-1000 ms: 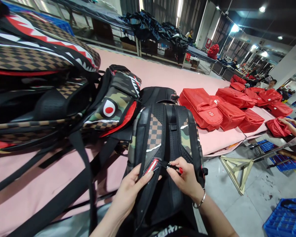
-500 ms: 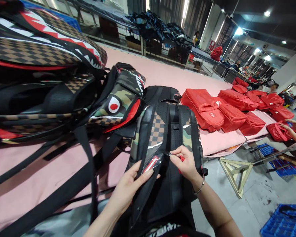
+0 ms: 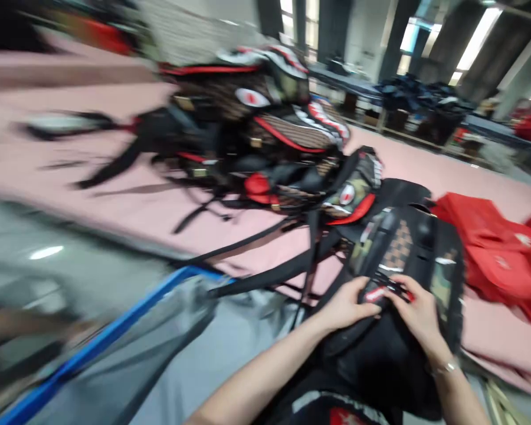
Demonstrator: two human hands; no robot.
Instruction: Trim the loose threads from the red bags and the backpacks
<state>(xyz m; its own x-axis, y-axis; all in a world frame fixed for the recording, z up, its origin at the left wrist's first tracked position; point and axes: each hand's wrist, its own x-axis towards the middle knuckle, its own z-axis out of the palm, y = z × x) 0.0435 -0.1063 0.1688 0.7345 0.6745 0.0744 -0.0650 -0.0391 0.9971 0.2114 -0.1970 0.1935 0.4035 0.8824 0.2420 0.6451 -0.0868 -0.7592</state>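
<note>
A black backpack (image 3: 407,248) with checkered and camouflage shoulder straps stands against the edge of the pink table (image 3: 115,200), its back panel toward me. My left hand (image 3: 349,304) is closed on the left shoulder strap, beside a small red and white tag (image 3: 375,294). My right hand (image 3: 418,313) pinches a thin black strap with something small and red at the fingers. A bracelet sits on that wrist. The whole picture is smeared by motion.
A heap of shark-mouth backpacks (image 3: 265,118) with dangling black straps lies on the table behind. Red bags (image 3: 495,260) lie to the right. A blue bar (image 3: 106,336) with grey sheeting crosses low on the left. Dark bags fill a far table (image 3: 425,100).
The view has swung sharply to the left, so the backpack and both hands now sit at lower right. Both hands keep their hold on the strap and tag.
</note>
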